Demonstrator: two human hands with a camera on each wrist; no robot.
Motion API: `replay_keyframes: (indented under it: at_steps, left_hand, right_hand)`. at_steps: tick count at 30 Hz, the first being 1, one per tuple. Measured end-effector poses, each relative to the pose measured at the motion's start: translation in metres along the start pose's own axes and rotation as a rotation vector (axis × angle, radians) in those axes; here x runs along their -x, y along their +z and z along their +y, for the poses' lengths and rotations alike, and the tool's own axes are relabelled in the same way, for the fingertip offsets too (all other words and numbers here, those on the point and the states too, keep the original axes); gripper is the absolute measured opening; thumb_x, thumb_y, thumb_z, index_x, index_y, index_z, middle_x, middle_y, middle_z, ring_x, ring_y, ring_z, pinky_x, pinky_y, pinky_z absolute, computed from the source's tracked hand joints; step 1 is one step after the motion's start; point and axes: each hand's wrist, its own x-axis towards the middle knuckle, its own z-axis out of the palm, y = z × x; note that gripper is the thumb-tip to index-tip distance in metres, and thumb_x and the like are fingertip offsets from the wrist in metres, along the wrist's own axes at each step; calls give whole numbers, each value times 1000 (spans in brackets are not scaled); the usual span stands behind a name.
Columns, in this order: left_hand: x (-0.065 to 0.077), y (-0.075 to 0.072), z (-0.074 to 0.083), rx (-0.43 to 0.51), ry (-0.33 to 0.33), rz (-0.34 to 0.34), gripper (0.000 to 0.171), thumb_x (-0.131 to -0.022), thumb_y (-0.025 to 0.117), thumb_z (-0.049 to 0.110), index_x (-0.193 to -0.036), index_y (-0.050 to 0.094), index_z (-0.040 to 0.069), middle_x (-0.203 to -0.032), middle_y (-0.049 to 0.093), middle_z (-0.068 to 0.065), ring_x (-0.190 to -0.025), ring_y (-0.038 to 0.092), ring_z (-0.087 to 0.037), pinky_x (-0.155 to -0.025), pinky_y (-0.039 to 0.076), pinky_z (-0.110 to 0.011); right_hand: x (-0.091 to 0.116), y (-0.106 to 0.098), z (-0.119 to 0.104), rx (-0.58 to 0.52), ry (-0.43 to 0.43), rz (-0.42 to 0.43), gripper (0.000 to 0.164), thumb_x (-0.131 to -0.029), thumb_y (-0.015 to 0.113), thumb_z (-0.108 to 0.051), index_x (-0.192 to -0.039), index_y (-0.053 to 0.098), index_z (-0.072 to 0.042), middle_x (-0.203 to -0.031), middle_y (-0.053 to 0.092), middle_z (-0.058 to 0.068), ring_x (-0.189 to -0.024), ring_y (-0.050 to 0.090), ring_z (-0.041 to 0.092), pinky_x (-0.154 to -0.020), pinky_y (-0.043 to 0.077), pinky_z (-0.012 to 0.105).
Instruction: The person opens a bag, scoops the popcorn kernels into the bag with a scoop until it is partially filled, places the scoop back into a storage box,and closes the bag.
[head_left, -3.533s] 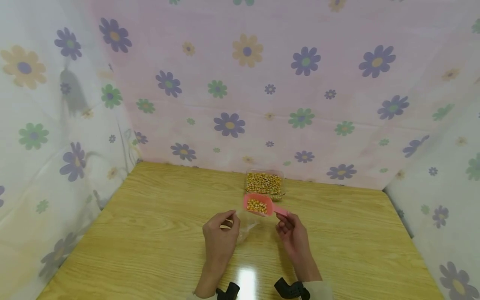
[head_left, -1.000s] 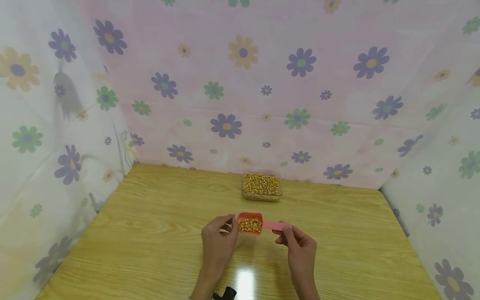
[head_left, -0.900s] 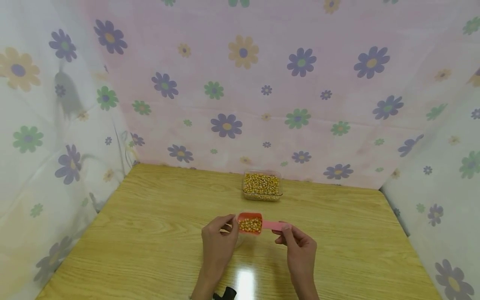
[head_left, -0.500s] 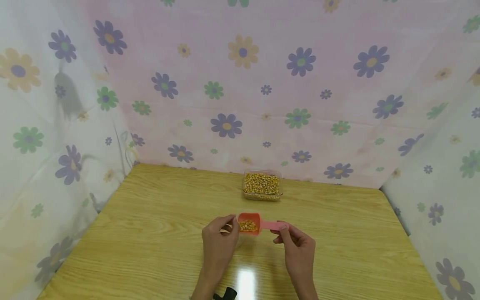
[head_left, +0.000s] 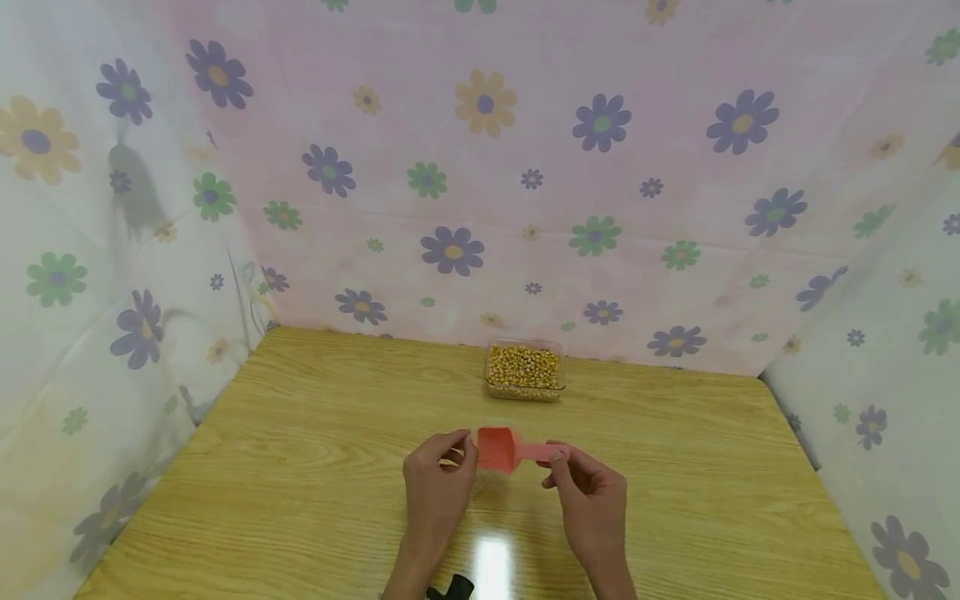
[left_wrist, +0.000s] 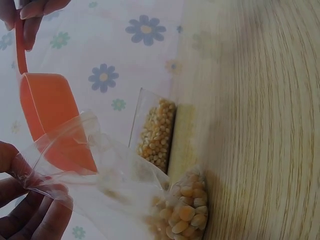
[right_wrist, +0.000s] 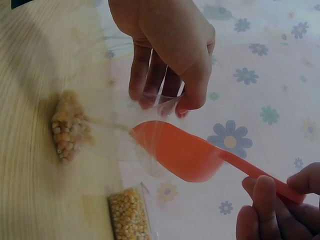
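Now the left grip [head_left: 440, 479] pinches a clear bag [left_wrist: 115, 192], with corn [left_wrist: 186, 215] below that grip. Beside it, the right grip [head_left: 594, 507] pinches a red scoop [head_left: 497, 450] by its handle [head_left: 536, 452].

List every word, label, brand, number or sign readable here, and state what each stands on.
None: the red scoop, clear plastic bag and clear corn container show no readable lettering, and the backdrop shows only printed flowers.
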Motion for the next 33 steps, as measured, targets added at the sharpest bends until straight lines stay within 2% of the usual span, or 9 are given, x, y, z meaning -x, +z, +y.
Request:
replay_keyframes:
  at_steps: [8, 12, 17, 21, 26, 30, 33]
  left_hand:
    - [1, -1, -1, -12, 0, 4, 11, -87, 72, -5, -93, 80, -1, -82, 76, -8, -60, 67, -10, -52, 55, -16]
    - [1, -1, -1, -9, -9, 2, 10, -87, 73, -4, -93, 80, -1, -82, 76, -8, -60, 67, -9, -52, 55, -16]
    - [1, -1, -1, 3, -20, 3, 10, -86, 73, -4, -93, 80, -1, -82, 76, -8, -60, 66, -8, -52, 55, -17]
    - [1, -1, -1, 9, -16, -7, 9, -86, 75, -3, -93, 80, -1, -82, 76, -8, -61, 66, -9, -53, 56, -18]
    - [1, -1, -3, 8, -18, 0, 11, -86, 74, -4, -94, 80, 0, -82, 76, -9, -61, 66, -9, -52, 55, -18]
    - [2, -2, -4, 20, -21, 1, 13, -86, 72, -6, -94, 80, 0, -82, 76, -12, -60, 66, -9, -51, 55, -17]
    - [2, -3, -4, 29, -21, -4, 13, -86, 72, -7, -94, 80, -1, -83, 76, -11, -60, 66, -9, -51, 55, -17]
  right_hand:
    - [4, 4, -8, 79, -73, -37, 15, -97, 71, -12, -104, 80, -3, -87, 77, 11, -68, 68, 10, -53, 54, 23]
    - [6, 5, -9, 94, -105, -39, 13, -96, 71, -11, -103, 80, -5, -84, 77, 9, -68, 67, 11, -47, 50, 22]
    - [7, 4, -8, 131, -190, -39, 12, -96, 71, -8, -102, 80, -4, -79, 76, 2, -66, 68, 16, -47, 50, 23]
    - [6, 0, -9, 140, -220, -15, 12, -96, 70, -6, -101, 80, -4, -78, 76, 3, -64, 68, 16, -50, 53, 23]
    - [-3, -11, -15, 121, -203, 19, 12, -97, 69, -6, -99, 81, -5, -79, 76, 4, -64, 68, 13, -51, 53, 23]
    - [-16, -26, -24, 125, -199, 59, 14, -98, 67, -6, -101, 80, -3, -75, 75, -4, -64, 68, 12, -55, 52, 22]
    - [-29, -36, -28, 130, -244, 97, 15, -99, 66, -5, -103, 79, 0, -74, 73, -12, -63, 68, 11, -56, 50, 20]
